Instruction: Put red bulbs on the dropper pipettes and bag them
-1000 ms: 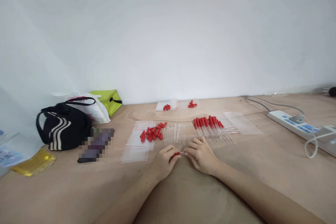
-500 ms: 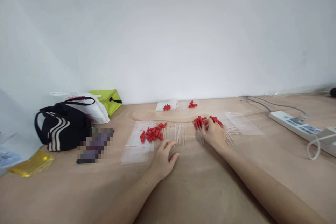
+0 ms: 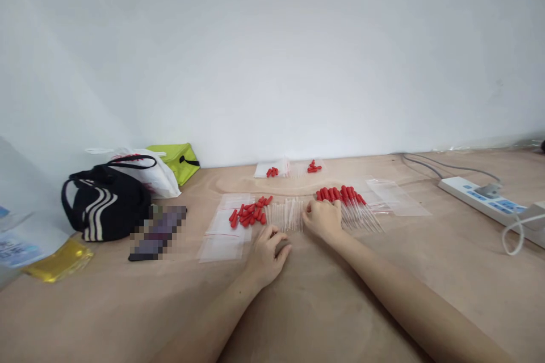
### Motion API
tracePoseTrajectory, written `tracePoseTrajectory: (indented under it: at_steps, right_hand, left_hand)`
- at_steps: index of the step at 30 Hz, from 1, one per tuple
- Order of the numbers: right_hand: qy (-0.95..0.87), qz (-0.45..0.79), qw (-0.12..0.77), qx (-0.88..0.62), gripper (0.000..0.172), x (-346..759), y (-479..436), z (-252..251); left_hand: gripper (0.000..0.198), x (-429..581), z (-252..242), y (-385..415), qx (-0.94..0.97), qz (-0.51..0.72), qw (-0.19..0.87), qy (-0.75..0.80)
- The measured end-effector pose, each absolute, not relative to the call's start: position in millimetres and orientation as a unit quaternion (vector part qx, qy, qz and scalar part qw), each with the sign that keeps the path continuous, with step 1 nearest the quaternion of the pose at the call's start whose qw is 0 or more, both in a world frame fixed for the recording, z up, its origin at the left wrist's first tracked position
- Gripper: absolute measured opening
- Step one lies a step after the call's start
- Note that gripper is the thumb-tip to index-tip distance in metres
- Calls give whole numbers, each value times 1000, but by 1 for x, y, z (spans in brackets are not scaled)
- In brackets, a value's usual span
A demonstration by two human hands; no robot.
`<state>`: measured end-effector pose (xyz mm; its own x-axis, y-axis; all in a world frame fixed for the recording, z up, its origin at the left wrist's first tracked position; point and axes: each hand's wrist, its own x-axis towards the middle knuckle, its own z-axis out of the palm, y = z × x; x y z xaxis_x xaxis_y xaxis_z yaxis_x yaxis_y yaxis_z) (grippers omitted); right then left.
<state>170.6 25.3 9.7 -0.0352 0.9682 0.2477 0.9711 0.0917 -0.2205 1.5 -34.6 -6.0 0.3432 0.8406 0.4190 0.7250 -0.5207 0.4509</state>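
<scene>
My right hand (image 3: 324, 219) is bent over the right end of a row of clear thin tubes (image 3: 286, 214), fingers curled together at the outermost ones. Whether a tube is between its fingertips is hidden. Just right of it lies a row of droppers (image 3: 356, 209), red bulbs on clear stems, partly covered by the hand. My left hand (image 3: 267, 252) rests on the table in front of the tubes, fingers loosely bent, thumb apart, holding nothing. Beyond its fingertips a heap of loose red rubber bulbs (image 3: 251, 212) lies partly on clear zip bags (image 3: 221, 247).
Two small groups of red bulbs (image 3: 314, 168) lie on bags near the wall. More clear bags (image 3: 394, 198) lie right of the droppers. A power strip (image 3: 477, 198) with cables stands far right. A black bag (image 3: 110, 210), green bag (image 3: 181, 164) and yellow packet (image 3: 59, 261) sit left.
My right hand has moved left from the red-bulbed droppers to the right end of the clear tubes, uncovering more droppers. My left hand has stayed nearly in place. The view has shifted slightly.
</scene>
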Motion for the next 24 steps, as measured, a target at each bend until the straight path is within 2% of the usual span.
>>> tracePoseTrajectory:
  at_steps: [4,9,13,18,22,24]
  right_hand:
    - [-713,27,99,-694,30,153,30,14]
    - [-716,43,88,-692,31,150,34,16]
    - [-714,51,86,-693,33,149,34,15]
    - [-724,51,93,-682,34,151,30,17]
    - [-738,35,114,-664,32,159,22,19]
    - [-745,18,156,-648,29,168,17,14]
  left_hand:
    - [5,1,-9,-36,802,309,60,508]
    - [7,-8,-2,-23,747,315,-32,584]
    - [17,-21,16,10,669,263,-109,687]
    - [32,-29,28,55,629,176,-93,752]
    - [30,-30,31,73,621,154,-78,765]
    - [27,-29,33,73,621,163,-80,762]
